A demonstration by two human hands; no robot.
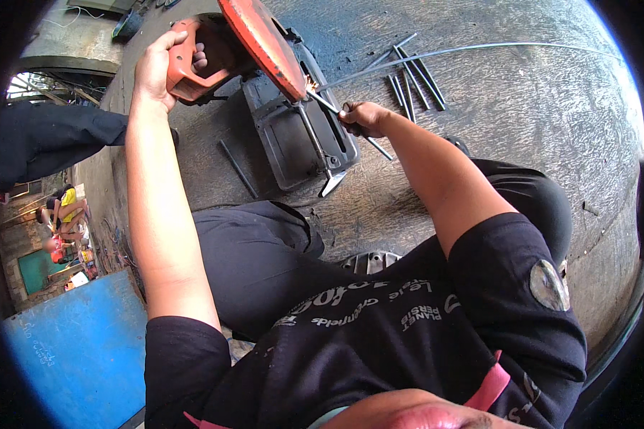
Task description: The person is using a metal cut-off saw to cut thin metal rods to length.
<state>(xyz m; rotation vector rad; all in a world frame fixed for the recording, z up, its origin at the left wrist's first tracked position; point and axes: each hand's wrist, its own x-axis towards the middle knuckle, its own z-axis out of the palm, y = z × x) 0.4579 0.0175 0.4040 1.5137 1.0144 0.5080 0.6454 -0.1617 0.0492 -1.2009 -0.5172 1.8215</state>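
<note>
An orange cut-off saw (pixel 268 50) stands on a dark metal base (pixel 275 132) in front of me. My left hand (pixel 156 68) is closed around its orange handle (pixel 184 71). Small sparks (pixel 310 83) show at the lower end of the blade guard. Close by, my right hand (pixel 365 119) grips a thin metal rod (pixel 381 148), which runs from the sparks down past my fingers. The blade itself is hidden by the guard. A clamp screw (pixel 311 132) with a silvery handle (pixel 332 183) extends along the base toward me.
Several cut metal rods (pixel 416 79) lie right of the saw; another rod (pixel 237 169) lies left of the base. A long thin metal strip (pixel 494 47) arcs rightward. At left are another person's dark trouser leg (pixel 57 136), a blue panel (pixel 86 343) and people farther off.
</note>
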